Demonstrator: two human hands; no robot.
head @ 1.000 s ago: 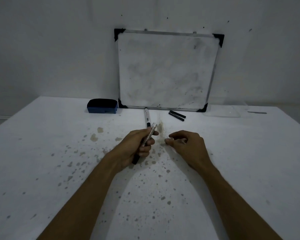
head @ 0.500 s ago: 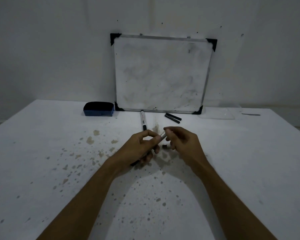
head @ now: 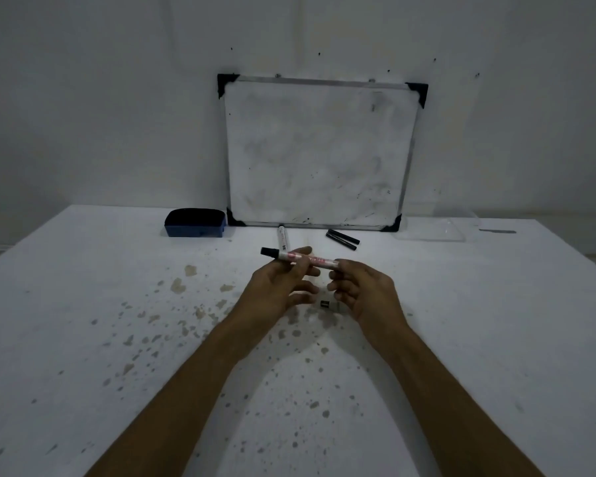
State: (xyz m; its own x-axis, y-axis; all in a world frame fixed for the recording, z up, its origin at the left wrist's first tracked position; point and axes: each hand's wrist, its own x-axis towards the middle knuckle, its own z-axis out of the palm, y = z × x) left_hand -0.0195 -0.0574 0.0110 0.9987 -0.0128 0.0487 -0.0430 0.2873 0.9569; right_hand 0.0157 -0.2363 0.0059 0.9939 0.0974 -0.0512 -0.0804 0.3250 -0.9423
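A white marker [head: 307, 259] with red print and a black end pointing left is held level above the table. My left hand [head: 279, 287] pinches its left part between thumb and fingers. My right hand [head: 365, 290] grips its right end. A small dark cap-like piece [head: 325, 304] lies on the table beneath my hands. A second white marker [head: 283, 239] lies on the table just beyond, partly hidden by the held one.
A smudged whiteboard [head: 320, 153] leans on the wall at the back. A blue eraser [head: 196, 223] sits left of it, two black sticks [head: 343, 239] lie in front, a clear tray [head: 434, 228] at right. The white table [head: 83, 304] is stained with spots.
The marker has turned from a steep tilt in my left hand to level. My right hand has come in and taken its right end. Both hands rose slightly.
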